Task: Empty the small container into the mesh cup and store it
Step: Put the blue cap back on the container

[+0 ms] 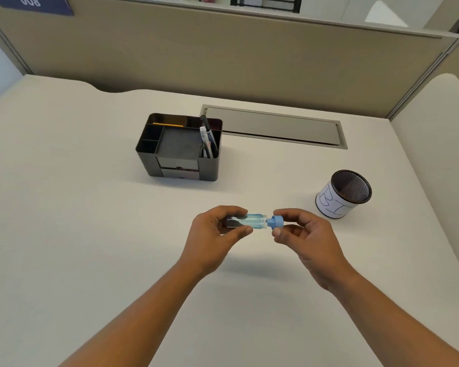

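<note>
A small clear blue container [249, 221] lies sideways in the air above the middle of the desk. My left hand [215, 234] grips its left end, thumb below and fingers above. My right hand [305, 234] pinches the light blue cap [276, 222] at its right end. Whether the cap still sits on the container or is off I cannot tell. The black mesh cup [343, 193], wrapped in a white paper label, stands upright to the right, beyond my right hand. What the container holds is dark and unclear.
A black desk organizer [180, 149] with compartments, a small drawer, pens and a yellow pencil stands behind my hands. A grey cable hatch [276, 128] lies flush in the desk [90, 207] further back. Beige partition walls close the back and right.
</note>
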### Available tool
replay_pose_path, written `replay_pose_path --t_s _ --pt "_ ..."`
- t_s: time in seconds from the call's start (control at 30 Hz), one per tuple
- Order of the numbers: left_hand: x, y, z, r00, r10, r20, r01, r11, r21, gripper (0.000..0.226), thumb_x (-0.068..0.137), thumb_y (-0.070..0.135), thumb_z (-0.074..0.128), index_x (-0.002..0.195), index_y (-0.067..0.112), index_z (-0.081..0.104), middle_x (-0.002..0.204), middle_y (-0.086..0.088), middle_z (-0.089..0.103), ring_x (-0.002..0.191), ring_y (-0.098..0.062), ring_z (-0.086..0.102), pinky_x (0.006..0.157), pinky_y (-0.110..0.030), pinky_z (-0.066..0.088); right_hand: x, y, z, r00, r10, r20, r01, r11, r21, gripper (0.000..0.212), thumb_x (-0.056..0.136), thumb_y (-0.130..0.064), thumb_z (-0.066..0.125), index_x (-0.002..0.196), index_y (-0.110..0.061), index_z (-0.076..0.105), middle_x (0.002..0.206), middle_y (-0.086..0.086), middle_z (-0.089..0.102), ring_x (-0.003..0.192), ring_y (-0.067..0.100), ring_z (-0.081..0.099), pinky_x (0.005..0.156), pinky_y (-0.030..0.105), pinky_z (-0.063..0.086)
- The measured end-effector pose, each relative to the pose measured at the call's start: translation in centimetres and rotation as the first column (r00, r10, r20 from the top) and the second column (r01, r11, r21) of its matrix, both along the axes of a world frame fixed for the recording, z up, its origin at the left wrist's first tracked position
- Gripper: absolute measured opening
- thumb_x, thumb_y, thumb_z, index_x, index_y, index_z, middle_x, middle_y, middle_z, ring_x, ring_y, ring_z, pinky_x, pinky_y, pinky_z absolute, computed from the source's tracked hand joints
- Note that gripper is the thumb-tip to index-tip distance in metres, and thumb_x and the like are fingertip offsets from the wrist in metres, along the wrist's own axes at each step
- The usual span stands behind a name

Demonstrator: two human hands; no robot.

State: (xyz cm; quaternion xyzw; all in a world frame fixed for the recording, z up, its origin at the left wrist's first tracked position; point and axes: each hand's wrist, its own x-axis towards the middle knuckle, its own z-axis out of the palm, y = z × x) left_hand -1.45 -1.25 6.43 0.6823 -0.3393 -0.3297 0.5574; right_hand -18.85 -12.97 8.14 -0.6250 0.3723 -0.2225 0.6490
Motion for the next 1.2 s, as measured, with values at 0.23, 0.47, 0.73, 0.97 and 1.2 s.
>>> replay_pose_path --t_s 0.23,0.47,0.73,0.97,1.2 --pt "0.1 0.7 0.3 1.0 0.009 -0.027 -0.01 1.0 -0.024 0.03 0.073 0.013 0.082 0.098 0.027 0.072 0.095 0.011 0.073 0.087 -0.011 0.07 0.075 -0.025 0.058 0.4 0.2 0.4 1.0 0.021 0.008 -0.021 1.0 -0.009 0.03 0.082 -0.004 0.077 0.104 -0.026 0.076 0.095 0.0 0.079 0.074 0.014 0.069 0.087 0.045 0.058" --pt "-0.3 0.5 0.7 1.0 -0.015 -0.021 0.015 0.999 -0.034 0.03 0.072 0.014 0.082 0.098 0.026 0.072 0.098 0.008 0.073 0.089 -0.013 0.07 0.076 -0.025 0.057 0.7 0.5 0.6 0.999 0.046 -0.006 -0.047 0.998 -0.038 0.032 0.082 -0.004 0.077 0.105 -0.027 0.076 0.096 0.002 0.079 0.076 0.014 0.071 0.086 0.043 0.06" --pt "-0.5 0.8 0.6 0.999 -0.017 -0.037 0.018 1.0 0.002 0.027 0.071 0.02 0.083 0.094 0.029 0.073 0.088 0.016 0.073 0.081 -0.012 0.069 0.074 -0.024 0.057 0.5 0.5 0.8 0.995 0.086 -0.045 -0.09 0.992 -0.086 0.034 0.08 -0.007 0.079 0.106 -0.03 0.077 0.087 0.003 0.08 0.075 0.013 0.071 0.077 0.029 0.061" --pt "-0.8 0.5 0.7 0.999 -0.012 -0.035 0.013 1.0 0.006 0.028 0.071 0.017 0.083 0.093 0.031 0.072 0.087 0.02 0.071 0.08 -0.009 0.068 0.069 -0.019 0.055 0.7 0.5 1.0 0.997 0.07 0.013 -0.07 0.997 -0.035 0.033 0.081 -0.001 0.077 0.103 -0.026 0.077 0.089 0.0 0.081 0.073 0.013 0.072 0.071 0.021 0.059" --pt "-0.8 0.3 1.1 0.998 -0.053 0.033 0.054 0.999 -0.008 0.029 0.07 0.016 0.084 0.093 0.029 0.072 0.089 0.013 0.073 0.083 -0.013 0.068 0.072 -0.025 0.057 0.6 0.7 1.6 0.998 0.059 0.03 -0.059 0.998 0.005 0.019 0.075 -0.025 0.077 0.093 -0.021 0.08 0.081 0.004 0.079 0.067 0.015 0.071 0.065 0.022 0.059"
